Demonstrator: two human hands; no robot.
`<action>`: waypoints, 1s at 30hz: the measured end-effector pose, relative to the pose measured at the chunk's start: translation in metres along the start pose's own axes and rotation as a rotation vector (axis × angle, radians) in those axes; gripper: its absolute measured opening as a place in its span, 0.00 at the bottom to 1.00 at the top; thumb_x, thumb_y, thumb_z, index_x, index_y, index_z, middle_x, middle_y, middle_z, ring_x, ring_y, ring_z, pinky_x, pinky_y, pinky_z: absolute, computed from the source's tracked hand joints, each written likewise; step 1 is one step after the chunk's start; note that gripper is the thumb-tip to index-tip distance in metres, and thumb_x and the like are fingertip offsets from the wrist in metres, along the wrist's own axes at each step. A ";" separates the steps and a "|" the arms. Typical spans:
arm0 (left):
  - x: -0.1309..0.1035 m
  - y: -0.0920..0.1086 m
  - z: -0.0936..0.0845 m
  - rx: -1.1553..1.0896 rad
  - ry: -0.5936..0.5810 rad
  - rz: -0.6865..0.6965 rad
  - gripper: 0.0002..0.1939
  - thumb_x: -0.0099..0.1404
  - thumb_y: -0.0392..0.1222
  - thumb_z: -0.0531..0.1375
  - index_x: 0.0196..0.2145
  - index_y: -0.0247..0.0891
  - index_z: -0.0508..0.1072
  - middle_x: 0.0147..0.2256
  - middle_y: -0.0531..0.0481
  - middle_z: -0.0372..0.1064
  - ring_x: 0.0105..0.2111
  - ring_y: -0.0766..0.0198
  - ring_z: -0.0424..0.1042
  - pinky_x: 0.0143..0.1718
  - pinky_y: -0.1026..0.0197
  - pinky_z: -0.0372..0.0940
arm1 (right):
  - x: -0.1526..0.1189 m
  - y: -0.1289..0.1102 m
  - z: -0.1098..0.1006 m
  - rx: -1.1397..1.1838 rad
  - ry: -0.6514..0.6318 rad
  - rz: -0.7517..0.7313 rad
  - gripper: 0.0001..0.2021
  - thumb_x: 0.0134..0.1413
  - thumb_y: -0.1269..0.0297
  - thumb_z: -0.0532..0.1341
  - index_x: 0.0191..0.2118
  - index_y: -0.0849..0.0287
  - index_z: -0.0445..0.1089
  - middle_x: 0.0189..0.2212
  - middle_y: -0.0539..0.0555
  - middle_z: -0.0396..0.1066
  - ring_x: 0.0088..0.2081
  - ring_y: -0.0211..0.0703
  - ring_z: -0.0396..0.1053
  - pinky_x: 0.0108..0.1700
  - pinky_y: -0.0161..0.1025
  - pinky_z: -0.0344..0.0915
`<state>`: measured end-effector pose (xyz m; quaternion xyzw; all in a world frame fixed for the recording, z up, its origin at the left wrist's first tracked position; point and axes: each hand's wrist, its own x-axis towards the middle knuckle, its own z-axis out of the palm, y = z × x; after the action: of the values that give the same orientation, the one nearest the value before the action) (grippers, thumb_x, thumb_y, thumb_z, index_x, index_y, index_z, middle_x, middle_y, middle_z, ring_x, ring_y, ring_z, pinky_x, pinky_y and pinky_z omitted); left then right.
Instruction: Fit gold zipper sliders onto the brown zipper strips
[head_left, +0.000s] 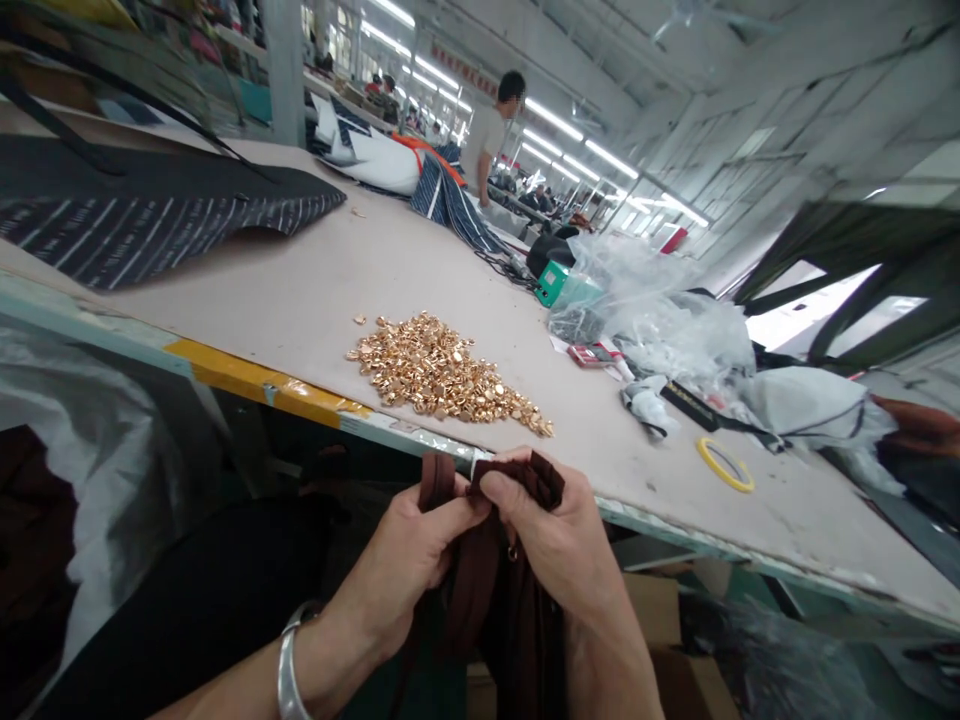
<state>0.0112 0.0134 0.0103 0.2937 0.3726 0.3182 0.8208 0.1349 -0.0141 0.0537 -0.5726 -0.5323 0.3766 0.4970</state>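
Note:
Both hands are at the table's front edge, closed on a long dark brown zipper tape (474, 585) that hangs down in folds below them. My left hand (409, 545) pinches the tape between thumb and fingers, with a loop of it standing up behind the thumb. Close beside it, my right hand (559, 530) presses its thumb onto a gathered part of the tape. A small gold-coloured piece (512, 552) shows on the tape under the right hand. Just beyond the hands lies a heap of gold zipper sliders (442, 372). The fingertips are partly hidden by the tape.
Dark striped sheets (172, 235) lie on the table (285, 270) at left. To the right are clear plastic bags (667, 310), a green box (552, 284) and a yellow tape roll (724, 464). A person (491, 135) stands beyond the table.

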 end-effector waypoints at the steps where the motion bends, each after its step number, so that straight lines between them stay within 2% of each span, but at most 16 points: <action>1: 0.000 0.001 0.001 0.000 0.006 -0.001 0.15 0.51 0.48 0.69 0.31 0.36 0.72 0.23 0.54 0.69 0.21 0.68 0.67 0.20 0.70 0.53 | -0.002 0.001 -0.002 0.012 -0.012 0.006 0.07 0.55 0.62 0.65 0.30 0.59 0.72 0.19 0.44 0.62 0.22 0.33 0.57 0.25 0.32 0.53; 3: -0.001 0.002 0.002 -0.018 0.019 0.001 0.15 0.50 0.46 0.70 0.29 0.36 0.71 0.22 0.55 0.68 0.21 0.69 0.66 0.19 0.70 0.52 | -0.004 0.004 -0.007 0.029 -0.029 0.035 0.10 0.56 0.59 0.64 0.30 0.60 0.71 0.19 0.44 0.61 0.22 0.33 0.55 0.24 0.32 0.52; 6: -0.002 0.003 0.004 -0.060 0.002 0.014 0.13 0.50 0.45 0.70 0.26 0.37 0.70 0.22 0.56 0.69 0.23 0.68 0.67 0.22 0.69 0.58 | -0.005 0.010 -0.011 0.038 -0.031 0.088 0.13 0.57 0.54 0.63 0.30 0.60 0.70 0.19 0.44 0.59 0.20 0.33 0.54 0.23 0.32 0.50; 12: 0.003 -0.002 0.001 -0.103 0.002 0.035 0.12 0.50 0.42 0.70 0.27 0.36 0.72 0.24 0.54 0.71 0.26 0.65 0.70 0.29 0.65 0.64 | 0.007 0.006 0.001 -0.091 0.148 -0.016 0.11 0.58 0.58 0.61 0.29 0.60 0.69 0.23 0.47 0.66 0.26 0.36 0.61 0.29 0.33 0.58; 15: 0.002 -0.005 0.001 -0.110 -0.010 0.033 0.13 0.49 0.43 0.70 0.30 0.35 0.73 0.27 0.51 0.72 0.28 0.62 0.71 0.29 0.63 0.64 | 0.011 0.000 0.007 -0.092 0.095 -0.001 0.11 0.58 0.61 0.61 0.27 0.60 0.67 0.21 0.46 0.65 0.24 0.35 0.60 0.27 0.32 0.58; 19: -0.004 -0.009 0.002 -0.004 -0.069 0.078 0.13 0.50 0.44 0.70 0.27 0.35 0.73 0.23 0.54 0.67 0.25 0.66 0.65 0.29 0.64 0.61 | 0.000 -0.005 0.007 -0.073 -0.032 0.073 0.11 0.59 0.62 0.61 0.27 0.60 0.67 0.23 0.48 0.68 0.27 0.37 0.64 0.31 0.33 0.61; 22: -0.010 -0.010 0.001 0.078 -0.100 0.131 0.13 0.46 0.42 0.71 0.25 0.35 0.71 0.24 0.55 0.67 0.27 0.66 0.64 0.31 0.65 0.61 | -0.015 -0.002 -0.006 -0.005 -0.069 0.114 0.12 0.59 0.57 0.61 0.29 0.60 0.67 0.22 0.47 0.68 0.24 0.36 0.63 0.29 0.33 0.61; 24: -0.012 -0.010 0.000 0.112 -0.122 0.118 0.13 0.47 0.42 0.71 0.25 0.35 0.71 0.25 0.55 0.67 0.26 0.67 0.64 0.29 0.66 0.60 | -0.020 0.002 -0.022 0.010 0.017 0.145 0.14 0.55 0.54 0.64 0.29 0.59 0.65 0.20 0.46 0.67 0.21 0.35 0.61 0.25 0.33 0.59; 26: -0.012 -0.009 -0.001 0.145 -0.118 0.070 0.12 0.52 0.45 0.67 0.25 0.36 0.70 0.20 0.57 0.62 0.20 0.71 0.57 0.21 0.68 0.52 | -0.018 0.004 -0.041 -0.040 0.156 0.160 0.17 0.48 0.52 0.68 0.27 0.57 0.62 0.17 0.45 0.65 0.19 0.36 0.61 0.24 0.34 0.60; 28: -0.011 -0.009 -0.003 0.168 -0.093 0.033 0.14 0.58 0.49 0.62 0.24 0.36 0.68 0.16 0.61 0.54 0.15 0.74 0.46 0.16 0.67 0.41 | -0.009 0.005 -0.058 -0.227 0.260 0.161 0.18 0.47 0.51 0.68 0.24 0.56 0.60 0.13 0.43 0.60 0.17 0.38 0.61 0.23 0.35 0.60; 30: -0.009 -0.009 -0.004 0.181 -0.074 0.021 0.15 0.61 0.49 0.59 0.23 0.37 0.67 0.14 0.63 0.49 0.14 0.74 0.41 0.16 0.66 0.36 | 0.005 0.004 -0.069 -0.566 0.330 0.122 0.15 0.53 0.51 0.63 0.25 0.57 0.66 0.13 0.45 0.63 0.19 0.41 0.64 0.25 0.37 0.60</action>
<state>0.0065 0.0018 0.0053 0.3821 0.3659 0.2809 0.8008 0.2027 -0.0200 0.0660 -0.7719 -0.4929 0.1450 0.3745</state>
